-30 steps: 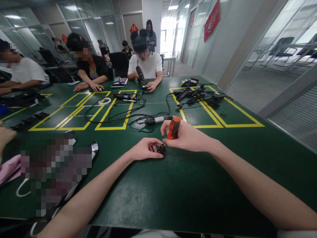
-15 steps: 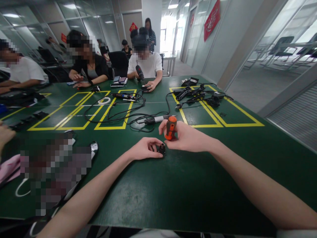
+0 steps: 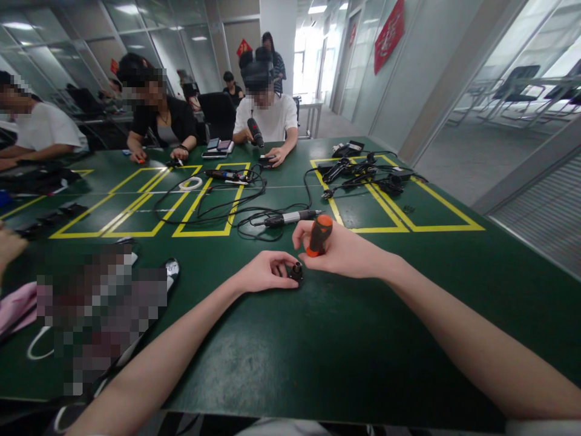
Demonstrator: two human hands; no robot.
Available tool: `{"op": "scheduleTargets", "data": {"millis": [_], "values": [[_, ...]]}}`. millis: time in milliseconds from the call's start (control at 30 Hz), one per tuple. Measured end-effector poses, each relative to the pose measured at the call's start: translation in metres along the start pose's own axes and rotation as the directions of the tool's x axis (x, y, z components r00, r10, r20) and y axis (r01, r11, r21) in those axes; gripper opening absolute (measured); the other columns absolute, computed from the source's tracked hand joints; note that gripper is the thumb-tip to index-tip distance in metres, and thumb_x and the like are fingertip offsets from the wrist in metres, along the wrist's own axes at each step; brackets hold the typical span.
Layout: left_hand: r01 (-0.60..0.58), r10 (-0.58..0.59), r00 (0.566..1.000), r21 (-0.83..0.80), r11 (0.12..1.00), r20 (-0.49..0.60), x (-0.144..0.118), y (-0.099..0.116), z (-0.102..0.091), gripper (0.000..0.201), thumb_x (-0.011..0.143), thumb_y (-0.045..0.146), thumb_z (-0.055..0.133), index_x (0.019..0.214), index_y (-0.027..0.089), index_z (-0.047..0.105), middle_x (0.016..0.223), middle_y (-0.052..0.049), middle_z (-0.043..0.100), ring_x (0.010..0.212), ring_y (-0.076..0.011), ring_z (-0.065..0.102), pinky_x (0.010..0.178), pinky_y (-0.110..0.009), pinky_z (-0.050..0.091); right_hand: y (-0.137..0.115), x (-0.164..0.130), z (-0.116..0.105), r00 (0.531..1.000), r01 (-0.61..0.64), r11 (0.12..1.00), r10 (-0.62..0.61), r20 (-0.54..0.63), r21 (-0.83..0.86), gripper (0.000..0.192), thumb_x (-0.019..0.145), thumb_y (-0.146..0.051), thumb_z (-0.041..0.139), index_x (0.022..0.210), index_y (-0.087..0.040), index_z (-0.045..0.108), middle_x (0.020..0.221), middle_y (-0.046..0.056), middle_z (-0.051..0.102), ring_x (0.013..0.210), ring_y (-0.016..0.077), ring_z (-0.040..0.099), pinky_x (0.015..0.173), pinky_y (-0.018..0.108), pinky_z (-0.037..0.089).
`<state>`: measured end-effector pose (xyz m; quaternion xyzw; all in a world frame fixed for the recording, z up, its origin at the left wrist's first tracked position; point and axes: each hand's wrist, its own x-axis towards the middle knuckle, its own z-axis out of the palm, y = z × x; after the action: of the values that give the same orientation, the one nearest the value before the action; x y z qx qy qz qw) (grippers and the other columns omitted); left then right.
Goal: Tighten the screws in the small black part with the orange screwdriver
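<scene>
The left hand (image 3: pixel 265 271) still pinches the small black part (image 3: pixel 296 270) to the green table (image 3: pixel 318 351). The right hand (image 3: pixel 340 249), gripping the orange-handled screwdriver (image 3: pixel 319 235) over it, has tipped the handle rightward, apparently mid-twist. Beyond lies a cabled electric screwdriver (image 3: pixel 290 217).

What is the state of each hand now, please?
Left hand: closed on a small black part on the table.
Right hand: closed on an orange-handled screwdriver.

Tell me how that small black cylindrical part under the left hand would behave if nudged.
The small black cylindrical part looks light and stiff. Its round shape would probably roll if tipped on the smooth green table. The left hand pinching it suggests it needs steadying.
</scene>
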<state>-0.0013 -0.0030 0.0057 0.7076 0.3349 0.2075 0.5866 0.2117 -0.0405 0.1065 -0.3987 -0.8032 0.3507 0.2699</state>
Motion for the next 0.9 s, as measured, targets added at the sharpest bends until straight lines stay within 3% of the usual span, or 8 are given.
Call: {"op": "scheduleTargets", "data": {"millis": [333,600,900], "values": [[-0.002,0.002,1.000,0.002,1.000,0.004,-0.0008,0.0023,0.0006,0.045,0.067,0.030,0.088,0.105,0.012,0.073,0.079,0.000,0.070,0.064,-0.0085,0.059,0.062,-0.021,0.047,-0.0015,0.0001,0.0003,1.000,0.012,1.000,-0.012,0.028,-0.007,0.009,0.078,-0.015,0.061,0.085,-0.020,0.057,0.069,-0.004,0.054,0.061,0.0122,0.046,0.060,0.028,0.039],[0.006,-0.006,1.000,0.012,1.000,0.000,-0.0009,0.0026,0.0009,0.048,0.066,0.032,0.088,0.107,0.012,0.073,0.081,0.000,0.070,0.065,-0.0088,0.059,0.061,-0.021,0.047,-0.0016,0.0005,0.0003,0.999,0.003,1.000,-0.003,0.041,0.016,0.016,0.073,-0.016,0.064,0.087,-0.020,0.057,0.072,-0.005,0.053,0.060,0.0114,0.044,0.059,0.027,0.037],[-0.017,0.017,1.000,-0.009,1.000,0.008,-0.0004,0.0013,0.0010,0.045,0.067,0.029,0.087,0.106,0.012,0.073,0.079,0.000,0.070,0.063,-0.0079,0.058,0.060,-0.020,0.045,-0.0015,-0.0011,0.0003,1.000,-0.023,0.999,0.024,0.017,-0.045,0.007,0.078,-0.020,0.062,0.085,-0.020,0.060,0.066,-0.006,0.052,0.060,0.0120,0.047,0.062,0.027,0.039]]}}
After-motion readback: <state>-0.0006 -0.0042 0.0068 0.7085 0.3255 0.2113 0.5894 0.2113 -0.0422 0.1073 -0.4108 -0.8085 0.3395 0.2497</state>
